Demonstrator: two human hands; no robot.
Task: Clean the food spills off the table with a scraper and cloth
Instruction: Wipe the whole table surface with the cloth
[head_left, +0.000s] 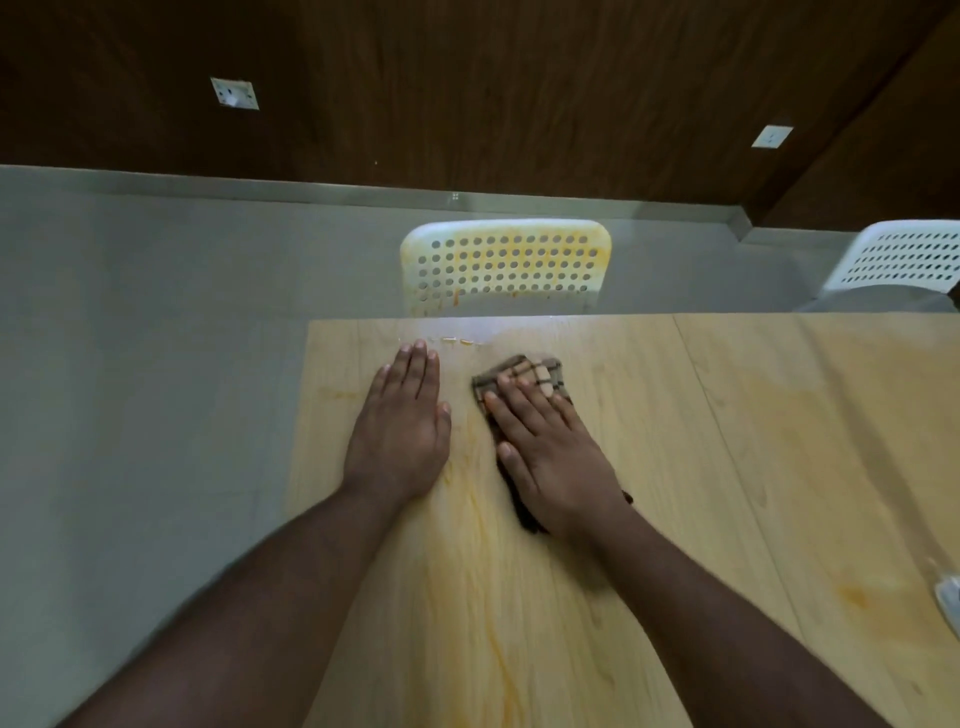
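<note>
On the table (727, 441) — right hand (550, 457) flat on cloth (524, 371)

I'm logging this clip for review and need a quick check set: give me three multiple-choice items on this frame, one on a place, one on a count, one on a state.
1. Where does the cloth lie?
A. under the right hand
B. on a chair
C. on the floor

2. How many white chairs show beyond the table?
A. none
B. two
C. four

3. How is the left hand?
A. flat on the table, holding nothing
B. gripping the cloth
C. raised in the air

Answers:
1 A: the right hand presses on the checked cloth on the table.
2 B: a stained chair at the far edge and another chair at the right.
3 A: its fingers lie straight on the wood beside the cloth.
</note>
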